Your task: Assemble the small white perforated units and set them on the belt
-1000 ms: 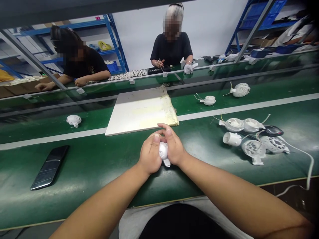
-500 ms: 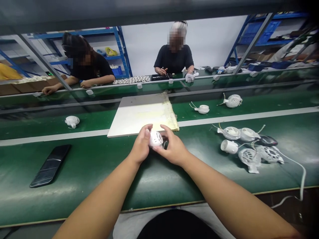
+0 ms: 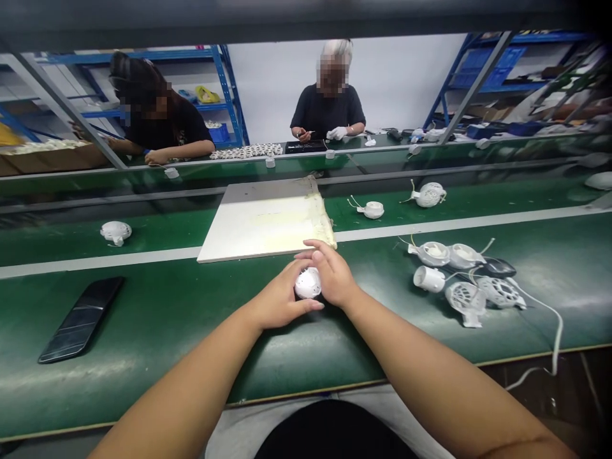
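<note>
Glossy green worktop point(image 3: 167, 306) underlies left hand point(image 3: 276, 297) and right hand point(image 3: 337, 280), now drawn closer together, clasping a rounded white plastic shell point(image 3: 307, 284), suggesting firmer two-handed control.

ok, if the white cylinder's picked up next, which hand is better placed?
Right, most likely. The right hand is nearer the white cylinder, which lies on that side; the left hand would reach past the right. Both hands cup a rounded white part, so the right must come free first.
</note>
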Demonstrator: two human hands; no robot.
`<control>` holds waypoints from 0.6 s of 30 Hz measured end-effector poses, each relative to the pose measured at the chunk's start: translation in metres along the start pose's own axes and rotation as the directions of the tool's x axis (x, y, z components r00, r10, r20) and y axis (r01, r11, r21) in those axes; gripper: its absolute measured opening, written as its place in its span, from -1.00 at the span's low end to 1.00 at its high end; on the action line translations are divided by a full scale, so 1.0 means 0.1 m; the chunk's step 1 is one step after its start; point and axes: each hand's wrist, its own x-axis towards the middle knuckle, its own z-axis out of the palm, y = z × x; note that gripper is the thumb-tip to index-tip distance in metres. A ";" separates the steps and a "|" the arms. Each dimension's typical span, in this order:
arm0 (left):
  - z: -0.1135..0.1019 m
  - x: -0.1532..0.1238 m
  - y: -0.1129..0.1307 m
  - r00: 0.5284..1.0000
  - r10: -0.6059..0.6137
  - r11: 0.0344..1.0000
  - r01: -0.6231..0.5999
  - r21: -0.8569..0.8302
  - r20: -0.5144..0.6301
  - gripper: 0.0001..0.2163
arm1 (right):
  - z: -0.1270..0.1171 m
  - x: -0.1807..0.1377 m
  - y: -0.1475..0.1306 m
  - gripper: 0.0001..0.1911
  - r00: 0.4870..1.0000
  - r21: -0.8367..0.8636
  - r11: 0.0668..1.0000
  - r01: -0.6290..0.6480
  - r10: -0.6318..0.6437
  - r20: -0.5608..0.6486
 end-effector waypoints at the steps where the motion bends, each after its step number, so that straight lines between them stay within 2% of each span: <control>1: 0.03 0.01 0.00 1.000 0.008 1.000 -0.008 0.005 -0.011 -0.33 | 0.02 -0.01 0.00 -0.53 1.000 -0.028 1.000 -0.009 0.009 -0.005; 5: 0.09 0.05 0.03 1.000 0.027 0.998 -0.027 0.058 -0.010 -0.42 | 0.04 -0.03 -0.01 -0.53 0.999 -0.103 0.995 0.007 -0.012 -0.051; 8: 0.08 0.06 0.03 0.999 0.031 1.000 -0.031 0.000 -0.043 -0.52 | -0.01 -0.01 -0.04 -0.50 0.998 -0.097 0.995 0.036 -0.041 -0.047; 11: 0.04 0.06 -0.01 0.983 -0.073 0.978 0.038 -0.204 -0.168 -0.56 | -0.09 0.02 -0.11 -0.54 0.985 -0.160 0.972 0.174 -0.171 0.029; 14: 0.02 0.04 -0.09 0.953 -0.195 0.886 0.070 -0.459 -0.232 -0.51 | -0.15 0.04 -0.20 -0.60 0.929 -0.245 0.900 0.360 -0.322 0.184; 16: 0.00 0.02 -0.14 0.950 -0.247 0.803 0.091 -0.589 -0.190 -0.50 | -0.15 0.04 -0.23 -0.65 0.920 -0.233 0.896 0.378 -0.337 0.199; 18: -0.01 0.02 -0.16 0.952 -0.269 0.746 0.110 -0.657 -0.146 -0.50 | -0.13 0.04 -0.24 -0.80 0.947 -0.141 0.941 0.308 -0.288 0.145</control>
